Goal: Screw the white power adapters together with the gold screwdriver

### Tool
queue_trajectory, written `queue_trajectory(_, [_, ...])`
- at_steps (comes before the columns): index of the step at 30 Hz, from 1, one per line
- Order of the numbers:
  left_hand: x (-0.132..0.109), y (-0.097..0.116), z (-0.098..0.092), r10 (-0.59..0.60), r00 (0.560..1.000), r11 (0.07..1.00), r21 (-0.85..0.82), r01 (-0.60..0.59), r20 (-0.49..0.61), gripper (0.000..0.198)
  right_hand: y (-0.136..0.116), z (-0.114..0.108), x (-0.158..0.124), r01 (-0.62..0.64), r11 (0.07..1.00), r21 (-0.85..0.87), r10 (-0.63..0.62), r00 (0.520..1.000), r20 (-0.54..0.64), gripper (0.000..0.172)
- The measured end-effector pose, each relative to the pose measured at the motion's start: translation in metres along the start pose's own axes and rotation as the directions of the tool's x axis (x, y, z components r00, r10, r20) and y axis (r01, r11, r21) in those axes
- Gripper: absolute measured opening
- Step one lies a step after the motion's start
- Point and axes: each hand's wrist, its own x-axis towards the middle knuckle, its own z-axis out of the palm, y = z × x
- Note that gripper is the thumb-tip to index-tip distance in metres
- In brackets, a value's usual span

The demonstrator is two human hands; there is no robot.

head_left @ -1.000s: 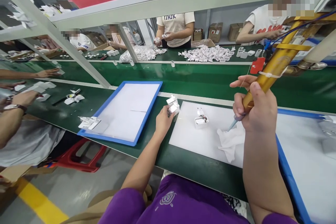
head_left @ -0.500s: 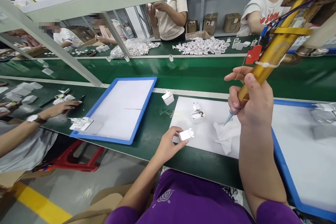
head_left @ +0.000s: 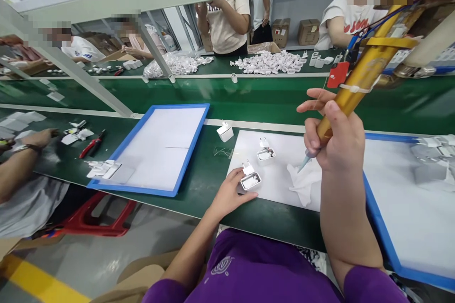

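My left hand [head_left: 230, 192] has its thumb and fingers around a white plug charger housing [head_left: 250, 182], which shows its open side with parts inside and its two-pin plug pointing away. My right hand [head_left: 339, 137] is wrapped round a yellow dispensing syringe [head_left: 359, 78], index and another finger stretched out. The syringe's pale blue nozzle [head_left: 304, 160] points down at a crumpled white tissue [head_left: 304, 184]. A second open charger housing [head_left: 266, 152] with wires inside lies on the white sheet [head_left: 273, 187] just beyond my left hand.
A closed white charger [head_left: 225, 131] stands left of the sheet. Blue-rimmed trays lie at left [head_left: 179, 170] and right [head_left: 378, 227], both bearing chargers. Red-handled pliers [head_left: 92, 144] lie near a co-worker's arm [head_left: 17, 165]. White parts [head_left: 272, 62] are heaped across the green divider [head_left: 249, 99].
My left hand has turned the charger from lying on its side to open side up, plug away from me. My right hand keeps the syringe over the tissue. The co-worker's hand has drawn back left.
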Motion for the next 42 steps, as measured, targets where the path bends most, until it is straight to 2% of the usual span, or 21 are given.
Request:
queue_trajectory(2, [-0.001, 0.008, 0.008, -0.024, 1.0, 0.998, 0.06, 0.025, -0.019, 0.041, -0.001, 0.005, -0.003, -0.002, 1.0, 0.022, 0.001, 1.0, 0.02, 0.02])
queue_trajectory(5, [0.0, 0.025, 0.016, -0.046, 0.999, 0.998, 0.05, 0.047, -0.008, 0.035, -0.002, 0.011, -0.009, -0.003, 0.999, 0.045, 0.001, 0.999, 0.053, 0.021])
queue_trajectory(11, [0.011, 0.063, 0.015, 0.141, 0.987, 0.99, 0.002, -0.141, -0.077, 0.041, -0.001, 0.013, -0.013, 0.02, 0.999, 0.047, -0.024, 0.996, 0.082, 0.023])
queue_trajectory(16, [0.016, 0.08, 0.013, 0.13, 0.988, 0.99, -0.043, -0.134, -0.077, 0.043, -0.001, 0.011, -0.009, 0.017, 1.0, 0.019, -0.019, 0.998, 0.068, 0.026])
queue_trajectory(23, [0.018, 0.091, 0.007, 0.123, 0.99, 0.99, -0.06, -0.127, -0.066, 0.043, 0.0, 0.009, -0.008, 0.026, 0.999, 0.025, -0.029, 0.995, 0.094, 0.031])
queue_trajectory(29, [0.017, 0.091, 0.007, 0.085, 0.995, 0.993, -0.072, -0.088, -0.047, 0.044, 0.001, 0.008, -0.008, 0.021, 1.0, -0.007, -0.02, 0.996, 0.092, 0.028])
queue_trajectory(32, [0.02, 0.088, 0.014, 0.058, 0.997, 0.994, -0.085, -0.063, -0.051, 0.042, 0.002, 0.007, -0.007, 0.022, 1.0, 0.006, -0.023, 0.996, 0.089, 0.028])
queue_trajectory(36, [0.026, 0.087, 0.032, 0.036, 0.999, 0.987, -0.157, -0.039, -0.022, 0.042, 0.003, 0.007, -0.006, 0.028, 1.0, 0.013, -0.029, 0.998, 0.062, 0.027])
queue_trajectory(42, [0.032, 0.098, 0.053, 0.041, 0.998, 0.975, -0.216, -0.051, -0.052, 0.034, 0.004, 0.008, -0.006, 0.03, 0.999, 0.02, -0.03, 0.999, 0.028, 0.025])
